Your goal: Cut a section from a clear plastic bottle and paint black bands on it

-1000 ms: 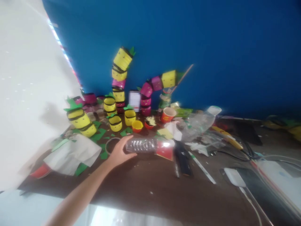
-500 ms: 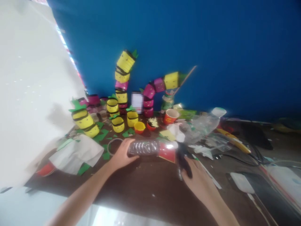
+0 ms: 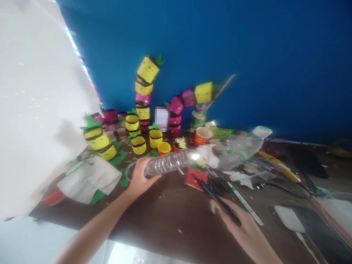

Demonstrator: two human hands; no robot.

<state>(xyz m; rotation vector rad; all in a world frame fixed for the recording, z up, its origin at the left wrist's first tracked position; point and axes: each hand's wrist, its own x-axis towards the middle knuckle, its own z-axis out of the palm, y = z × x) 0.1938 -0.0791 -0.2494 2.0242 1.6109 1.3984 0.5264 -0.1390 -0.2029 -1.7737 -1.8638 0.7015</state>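
My left hand (image 3: 142, 176) is wrapped round the end of a clear ribbed plastic bottle (image 3: 169, 162). The bottle lies sideways above the table, its far end raised a little to the right. Held in my right hand (image 3: 238, 216) is a long, slim black tool (image 3: 220, 202) with a thin pointed tip, slanting up to the left; blur hides its exact kind. That tip lies over a red square piece (image 3: 196, 178) on the table. Something small and yellow shows beside my right fingers. Apart from the bottle, the tool hangs to its lower right.
Yellow and magenta cup-like crafts (image 3: 148, 69) are stacked against the blue wall (image 3: 247, 55). Behind the bottle stands a red paper cup (image 3: 202, 136). Another clear bottle (image 3: 244, 146), a yellow-handled tool (image 3: 280, 167) and a white adapter (image 3: 289, 218) lie rightward; white paper (image 3: 90, 178) lies leftward.
The bottle's right end has risen and tilted upward. My right hand has moved down and right and now has the black tool lifted in it; earlier it reached over dark things on the table.
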